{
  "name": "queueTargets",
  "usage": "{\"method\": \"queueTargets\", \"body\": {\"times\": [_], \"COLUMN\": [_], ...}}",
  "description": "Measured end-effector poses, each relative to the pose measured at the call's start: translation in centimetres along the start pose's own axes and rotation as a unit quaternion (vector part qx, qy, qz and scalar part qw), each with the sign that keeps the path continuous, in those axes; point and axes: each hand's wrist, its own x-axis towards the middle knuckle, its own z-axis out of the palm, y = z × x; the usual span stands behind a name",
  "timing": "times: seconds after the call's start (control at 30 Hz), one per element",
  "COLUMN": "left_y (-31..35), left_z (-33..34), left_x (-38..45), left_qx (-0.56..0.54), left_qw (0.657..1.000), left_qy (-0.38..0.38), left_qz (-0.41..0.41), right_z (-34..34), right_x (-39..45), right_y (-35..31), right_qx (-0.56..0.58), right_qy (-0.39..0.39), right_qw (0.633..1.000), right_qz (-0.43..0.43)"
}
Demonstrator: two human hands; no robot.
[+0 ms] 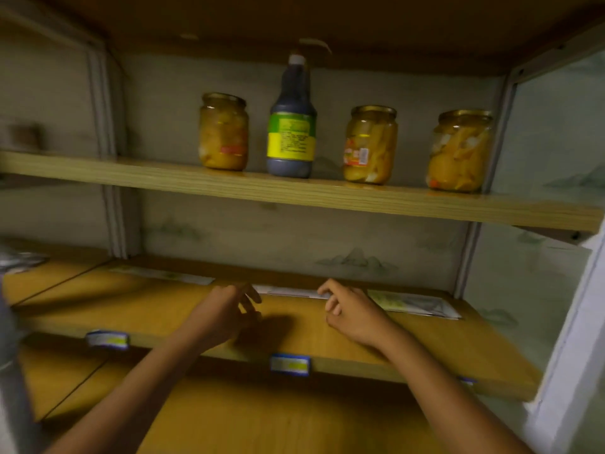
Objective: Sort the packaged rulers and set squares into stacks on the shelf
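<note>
Head view: a person reaches both arms into a wooden shelf (170,326) where flat packets lie along the back edge, apparently laid out for sorting. The right hand (352,314) touches the middle packet (288,291) with loosely curled fingers; whether it pinches is unclear. The left hand (229,311) hovers just beside it, fingers spread, holding nothing. Jars (370,144) stand above.
</note>
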Motion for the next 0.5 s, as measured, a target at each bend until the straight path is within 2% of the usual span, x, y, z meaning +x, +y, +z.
{"method": "queueTargets", "body": {"times": [0.17,0.5], "left_y": [-7.1,-20.3], "left_z": [-7.3,-21.0], "left_x": [-8.6,-24.5], "left_qx": [0.017,0.091], "left_qw": [0.999,0.991], "left_qy": [0.025,0.062], "left_qz": [-0.018,-0.072], "right_z": [4.7,16.1], "right_x": [-0.3,-1.5], "right_y": [-10.4,-30.7], "right_qx": [-0.023,0.022], "right_qy": [0.003,-0.056], "right_qw": [0.999,0.993], "right_qz": [-0.037,-0.103]}}
